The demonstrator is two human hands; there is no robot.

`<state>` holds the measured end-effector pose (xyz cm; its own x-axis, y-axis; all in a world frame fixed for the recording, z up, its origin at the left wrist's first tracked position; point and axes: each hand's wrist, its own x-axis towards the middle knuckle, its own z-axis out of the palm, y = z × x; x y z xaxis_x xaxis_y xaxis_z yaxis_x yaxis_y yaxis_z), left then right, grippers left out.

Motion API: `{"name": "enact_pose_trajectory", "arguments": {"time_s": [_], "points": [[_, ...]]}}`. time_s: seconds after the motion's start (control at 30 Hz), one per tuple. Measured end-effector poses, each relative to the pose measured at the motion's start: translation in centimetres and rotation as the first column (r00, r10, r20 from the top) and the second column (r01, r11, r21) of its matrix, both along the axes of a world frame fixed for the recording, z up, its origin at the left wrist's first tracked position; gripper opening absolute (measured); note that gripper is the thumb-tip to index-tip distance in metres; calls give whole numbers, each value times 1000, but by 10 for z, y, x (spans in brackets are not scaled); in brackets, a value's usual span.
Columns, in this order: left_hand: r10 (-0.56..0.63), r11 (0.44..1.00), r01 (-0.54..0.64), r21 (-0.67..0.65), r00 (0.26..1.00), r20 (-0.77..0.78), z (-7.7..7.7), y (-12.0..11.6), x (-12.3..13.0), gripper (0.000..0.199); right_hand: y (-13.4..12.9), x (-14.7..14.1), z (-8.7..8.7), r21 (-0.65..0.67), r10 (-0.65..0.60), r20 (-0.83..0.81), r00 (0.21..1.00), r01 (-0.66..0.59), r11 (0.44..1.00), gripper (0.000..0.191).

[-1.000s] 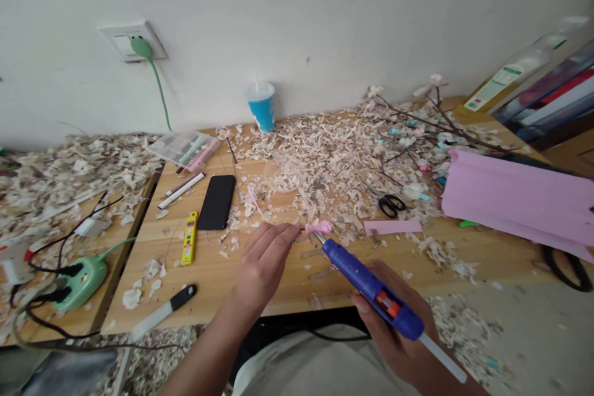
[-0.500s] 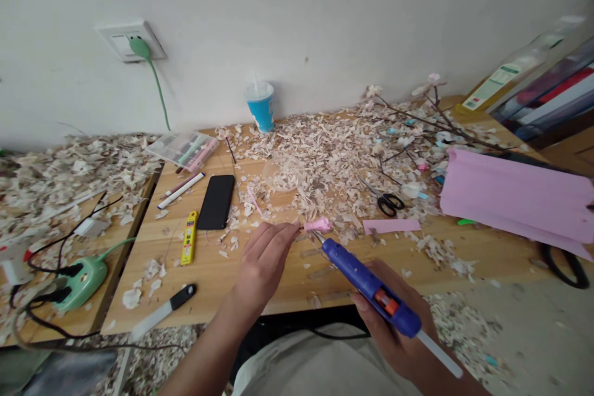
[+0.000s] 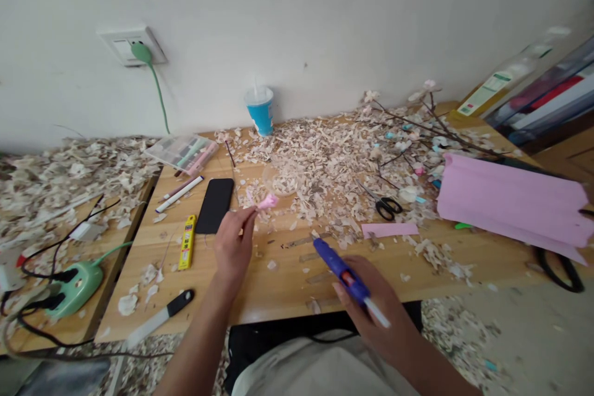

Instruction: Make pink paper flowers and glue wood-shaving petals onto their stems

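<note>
Between the pinched fingers of my left hand (image 3: 236, 241) is the lower end of a small pink paper flower (image 3: 268, 201), its head pointing to the upper right. My right hand (image 3: 369, 294) is wrapped round a blue glue gun (image 3: 341, 269), whose nozzle points toward the upper left. A white glue stick (image 3: 378, 312) juts from its back end. Flower and nozzle are apart. A pink paper strip (image 3: 390, 230) and black-handled scissors (image 3: 388, 206) lie beyond the glue gun. Left of my left hand lies a black phone (image 3: 215, 205).
Pale shavings (image 3: 325, 154) cover much of the wooden table (image 3: 278, 284). A blue cup (image 3: 260, 112) stands by the wall. Pink paper (image 3: 510, 198) and flowering twigs (image 3: 436, 120) lie right. A yellow box (image 3: 187, 241), a black-handled file-like tool (image 3: 162, 317) and a green power strip (image 3: 77, 288) are left.
My left hand has moved left and up with the pink flower, away from the nozzle. My right hand has drawn the glue gun slightly left and back.
</note>
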<state>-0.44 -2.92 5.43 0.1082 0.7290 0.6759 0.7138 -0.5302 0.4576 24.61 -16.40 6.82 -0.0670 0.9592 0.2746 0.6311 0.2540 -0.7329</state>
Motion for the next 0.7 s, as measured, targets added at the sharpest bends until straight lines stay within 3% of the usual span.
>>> {"name": "enact_pose_trajectory", "arguments": {"time_s": [0.17,0.33,0.47,0.53,0.6,0.7], "points": [[180,977,-167,-135,979,91,-35,21,-19,18,25,-16,-29,-62,169,100,981,-163,985,28],[195,972,-176,-159,975,109,-42,20,-25,19,39,-18,-27,-114,233,132,964,-219,969,34],[158,982,-143,-121,980,122,-44,18,-25,16,42,19,-7,-181,333,182,925,-301,936,54],[144,984,-130,-118,982,125,-45,18,-23,16,53,40,11,-220,351,222,910,-304,927,42],[122,987,-107,-123,985,120,-46,20,-21,17,77,48,34,-232,332,266,905,-274,933,22],[81,991,-68,-112,989,120,-48,22,-19,16,137,27,68,-159,245,500,831,-190,969,26]]}}
